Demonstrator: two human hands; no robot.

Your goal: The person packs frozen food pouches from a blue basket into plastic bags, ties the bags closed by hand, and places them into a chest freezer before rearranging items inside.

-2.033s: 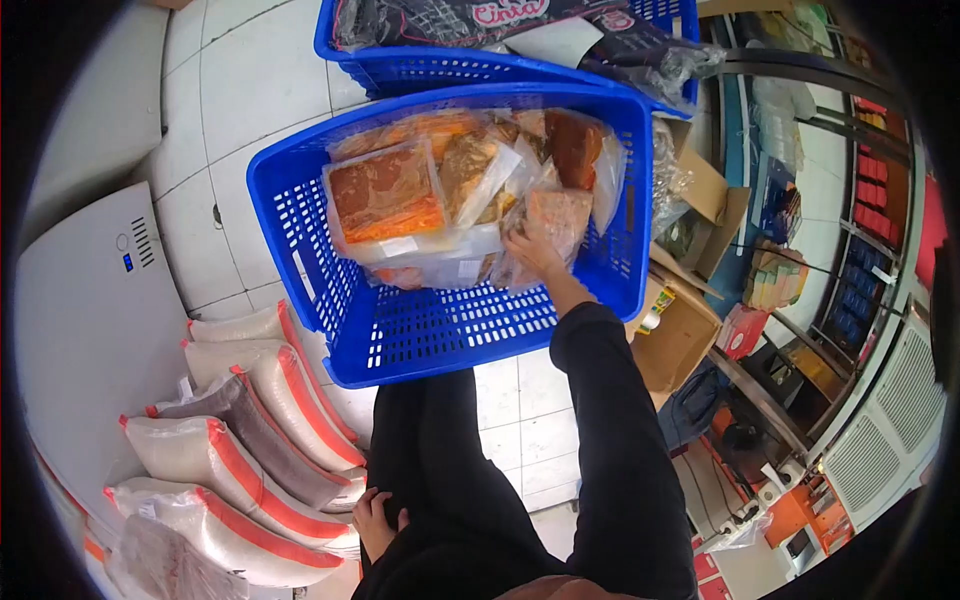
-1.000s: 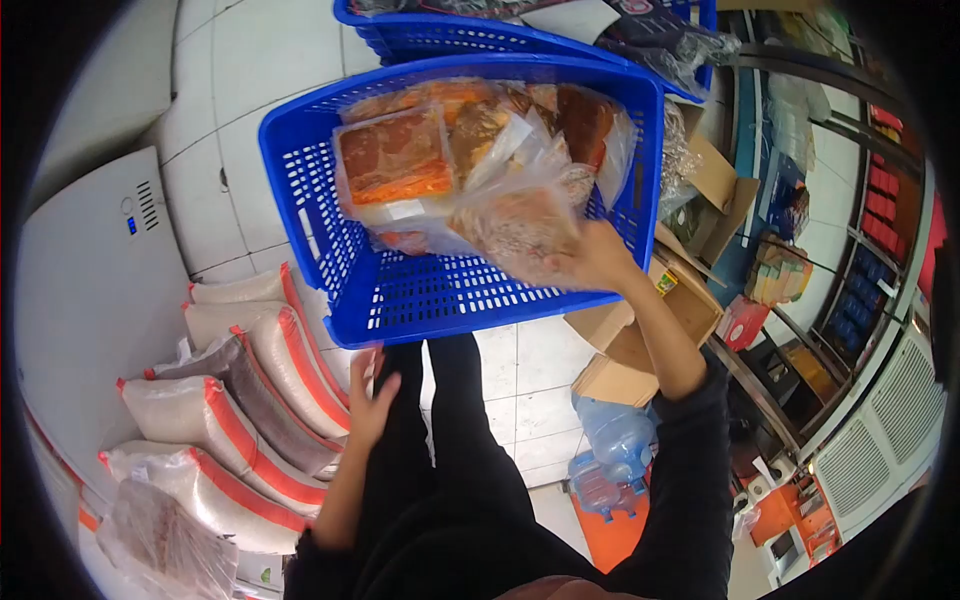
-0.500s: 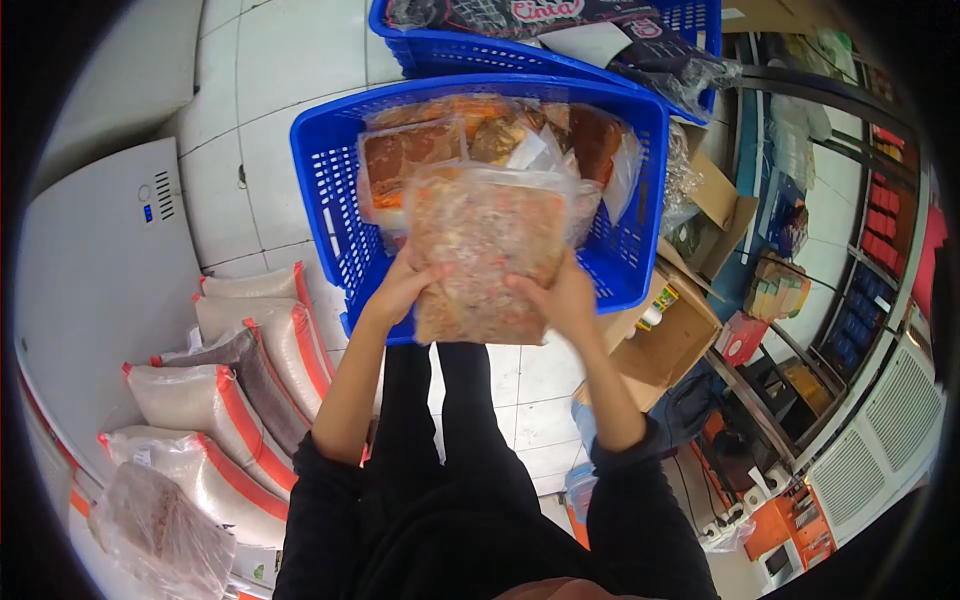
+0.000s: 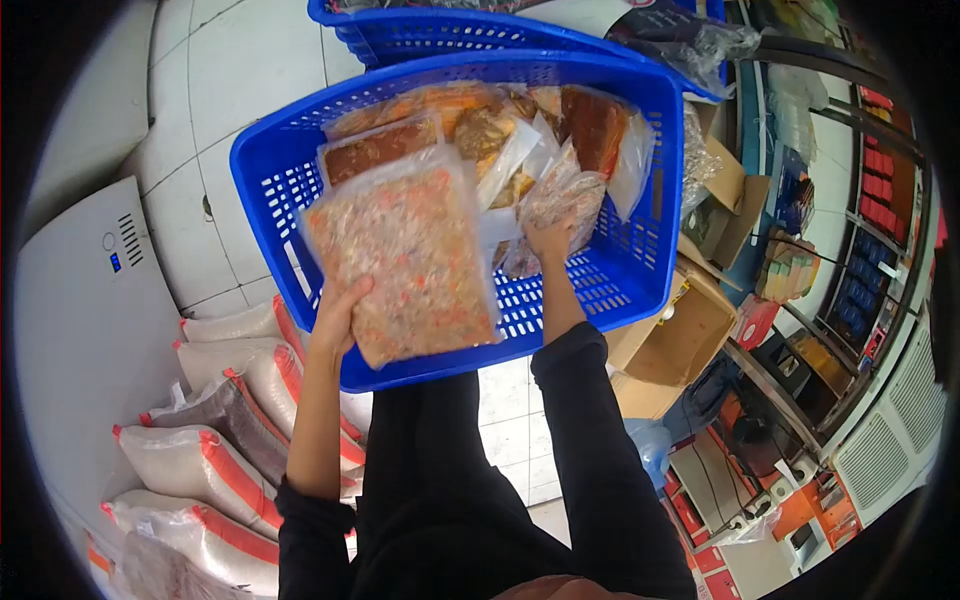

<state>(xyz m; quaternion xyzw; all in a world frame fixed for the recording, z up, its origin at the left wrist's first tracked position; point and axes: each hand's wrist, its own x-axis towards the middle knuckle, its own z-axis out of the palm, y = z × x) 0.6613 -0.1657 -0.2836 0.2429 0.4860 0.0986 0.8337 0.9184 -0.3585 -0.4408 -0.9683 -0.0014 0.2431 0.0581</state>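
Observation:
My left hand (image 4: 342, 312) grips the lower left edge of a large flat plastic food pack (image 4: 410, 260), its thumb on top. The pack is pale brown with orange-red bits and is held over the front left of a blue basket (image 4: 262, 150). Inside the basket, my right hand (image 4: 553, 240) is closed on a crinkled clear plastic bag (image 4: 570, 195) with brownish contents; its fingertips are partly hidden. Near it lie a flat reddish-brown pack (image 4: 385, 150), a dark red-brown pack (image 4: 592, 130) and a bag with yellow-brown pieces (image 4: 482, 135).
A second blue basket (image 4: 450, 42) stands behind, with dark plastic packaging in it. Several white sacks with red edges (image 4: 195, 470) lie at left beside a white appliance (image 4: 100, 300). Cardboard boxes (image 4: 680, 345) and metal shelving (image 4: 840, 130) are at right.
The flat pack has moved left, now in my left hand alone. My right hand has let go of it and reached into the basket, onto the crinkled bag. The view has shifted.

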